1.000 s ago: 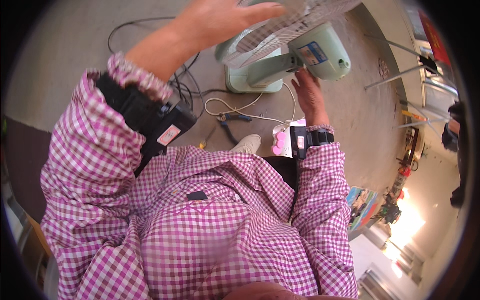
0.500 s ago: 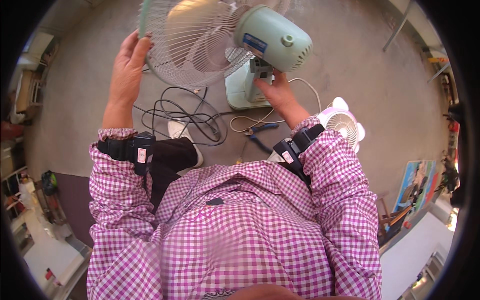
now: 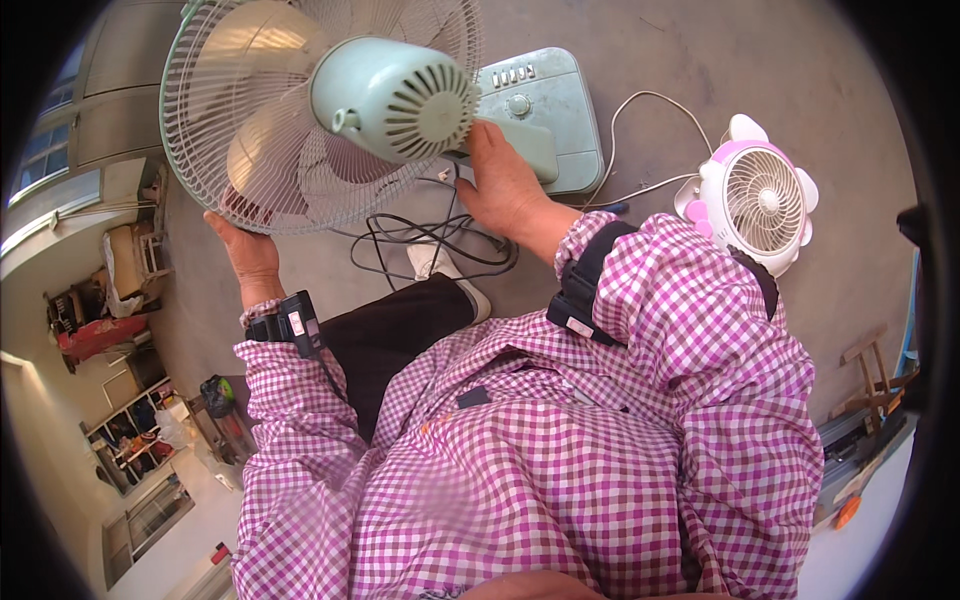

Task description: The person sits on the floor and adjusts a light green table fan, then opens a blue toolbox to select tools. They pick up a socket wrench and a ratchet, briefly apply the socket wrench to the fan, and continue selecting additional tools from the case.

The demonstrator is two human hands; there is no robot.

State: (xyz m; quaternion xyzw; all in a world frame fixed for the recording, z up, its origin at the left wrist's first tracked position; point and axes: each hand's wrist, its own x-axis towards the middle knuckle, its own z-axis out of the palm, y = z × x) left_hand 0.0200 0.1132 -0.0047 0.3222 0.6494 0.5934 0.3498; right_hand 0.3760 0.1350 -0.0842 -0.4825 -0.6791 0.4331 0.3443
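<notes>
A pale green electric fan (image 3: 385,95) leans over to the left in front of me, its round motor housing towards me. My right hand (image 3: 505,190) is closed around the fan's neck, just below the housing. Under the lower left rim of the wire cage (image 3: 215,200), my left hand (image 3: 245,260) grips the edge, its fingers partly hidden by the cage. Beige blades show through the wires. To the right of the neck, the fan's base (image 3: 575,130) shows a row of push buttons and a knob.
A tangled black cable (image 3: 440,235) lies on the floor by my white shoe (image 3: 440,265). At the right lies a small white and pink fan (image 3: 765,195), with a white cord (image 3: 650,95) near it. Cluttered shelves (image 3: 140,430) line the left wall.
The large fan has tipped and swung left, bringing its buttons and knob into view. My left hand has shifted to the cage's lower rim. The whole view has turned.
</notes>
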